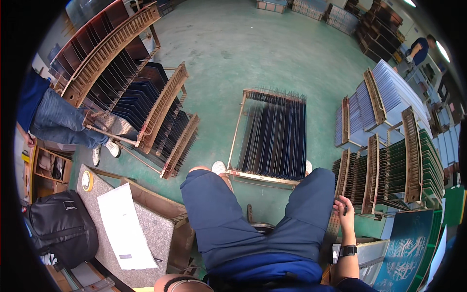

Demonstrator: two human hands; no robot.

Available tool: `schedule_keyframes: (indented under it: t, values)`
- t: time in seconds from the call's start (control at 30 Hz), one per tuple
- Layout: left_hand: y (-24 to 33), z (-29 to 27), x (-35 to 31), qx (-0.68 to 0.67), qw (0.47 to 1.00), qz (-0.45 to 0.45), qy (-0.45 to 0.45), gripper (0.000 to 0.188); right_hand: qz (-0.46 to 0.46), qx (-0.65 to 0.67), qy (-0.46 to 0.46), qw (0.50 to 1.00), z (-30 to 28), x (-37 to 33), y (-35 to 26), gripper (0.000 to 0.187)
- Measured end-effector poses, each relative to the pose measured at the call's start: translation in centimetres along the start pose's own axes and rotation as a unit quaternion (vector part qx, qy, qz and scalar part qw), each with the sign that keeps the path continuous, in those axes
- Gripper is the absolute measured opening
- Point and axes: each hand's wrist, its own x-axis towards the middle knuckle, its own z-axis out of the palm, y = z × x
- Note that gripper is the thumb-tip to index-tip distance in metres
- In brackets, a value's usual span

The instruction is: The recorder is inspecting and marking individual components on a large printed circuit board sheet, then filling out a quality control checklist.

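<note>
My right hand (343, 210) is beside my right knee, its fingers curled round a small dark stick-like thing (346, 210), perhaps a pen. A black watch (348, 250) is on that wrist. Close to it stands a metal rack of green panels (372, 175). My left hand is out of view; only some bare skin with a dark band (181, 283) shows at the lower edge. Between my feet a metal-framed rack (242, 131) holds many thin dark panels (275, 138) on edge.
At left, tall racks (163, 104) hold dark panels, beside a standing person (61, 114). Near left, a speckled tabletop (158, 233) bears a white sheet (127, 228), a tape roll (87, 180) and a black backpack (63, 226). Racked white panels (389, 92) stand right; another person (419, 50) is beyond.
</note>
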Motion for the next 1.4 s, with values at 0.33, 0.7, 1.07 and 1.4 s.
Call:
schedule_keyframes:
  t: [0.33,0.7,1.07,1.4]
  values:
    - [4.0,-3.1,1.6,0.357,0.906,-0.227,-0.031,0.061,0.028,-0.026,0.016,0.999,-1.6,-0.8,3.5,0.026]
    - [1.1,-13.5,-1.6,0.414,0.867,-0.06,0.271,0.036,0.022,-0.257,0.157,0.953,-2.7,-2.1,7.2,0.025]
    - [0.9,-15.1,-1.3,0.461,0.833,-0.098,0.288,0.025,0.136,-0.282,0.145,0.938,-4.3,-1.8,12.6,0.05]
    - [-0.3,-14.8,-0.9,0.421,0.848,-0.085,0.31,0.025,0.286,-0.229,0.22,0.904,-5.1,0.1,21.0,0.062]
